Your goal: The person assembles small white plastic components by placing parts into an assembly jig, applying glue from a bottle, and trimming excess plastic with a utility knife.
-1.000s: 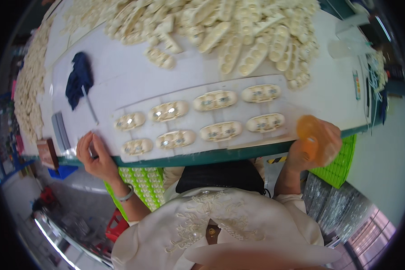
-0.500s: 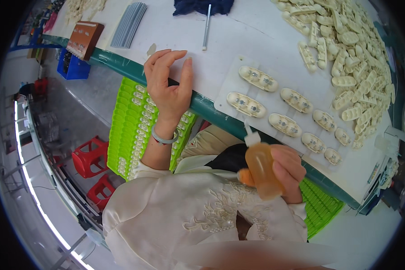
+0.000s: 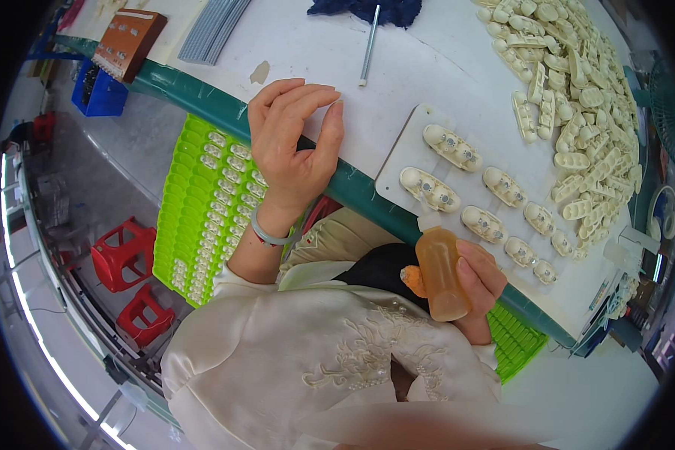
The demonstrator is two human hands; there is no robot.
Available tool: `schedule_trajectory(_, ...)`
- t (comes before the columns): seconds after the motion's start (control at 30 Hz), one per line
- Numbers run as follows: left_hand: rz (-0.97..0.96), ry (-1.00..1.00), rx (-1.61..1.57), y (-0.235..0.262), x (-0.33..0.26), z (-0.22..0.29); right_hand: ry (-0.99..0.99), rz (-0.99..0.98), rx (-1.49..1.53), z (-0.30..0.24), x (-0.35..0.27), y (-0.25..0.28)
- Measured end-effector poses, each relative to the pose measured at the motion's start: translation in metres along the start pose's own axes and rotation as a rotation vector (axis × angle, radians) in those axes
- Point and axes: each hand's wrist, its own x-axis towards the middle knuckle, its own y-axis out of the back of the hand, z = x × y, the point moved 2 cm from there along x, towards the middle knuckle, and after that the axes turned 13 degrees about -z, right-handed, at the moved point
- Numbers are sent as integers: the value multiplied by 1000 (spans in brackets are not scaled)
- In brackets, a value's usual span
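My right hand (image 3: 478,286) is wrapped round a squeeze bottle (image 3: 442,271) of amber liquid. Its white cap points up toward the lower-left oval cream plastic piece (image 3: 429,189), and the thin nozzle overlaps that piece; whether they touch I cannot tell. An orange covering (image 3: 412,280) shows on a fingertip left of the bottle. Several such pieces, with small metal parts inside, sit in two rows on a pale flat board (image 3: 399,156). My left hand (image 3: 296,150) rests over the table's edge with fingers loosely bent, thumb apart, holding nothing.
A large heap of cream plastic parts (image 3: 581,105) covers the table's right side. Farther back lie a silvery stick (image 3: 370,49), a dark blue cloth (image 3: 397,11), grey strips (image 3: 214,30) and a brown block (image 3: 131,41). Green trays (image 3: 174,202) sit below the green table edge (image 3: 202,105); red stools (image 3: 124,255) stand left.
The bottle has tipped more upright and its nozzle now overlaps the lower-left piece. The view has shifted a little. My left hand keeps its bent pose near the edge.
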Motion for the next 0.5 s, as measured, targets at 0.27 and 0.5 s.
schedule_trajectory(0.27, -51, 38, -12, 2, -2, 2, -11, 51, 135, 0, -7, 2)
schedule_trajectory(0.5, -58, 32, -3, 2, -2, 4, 4, 115, 85, 1, -7, 2)
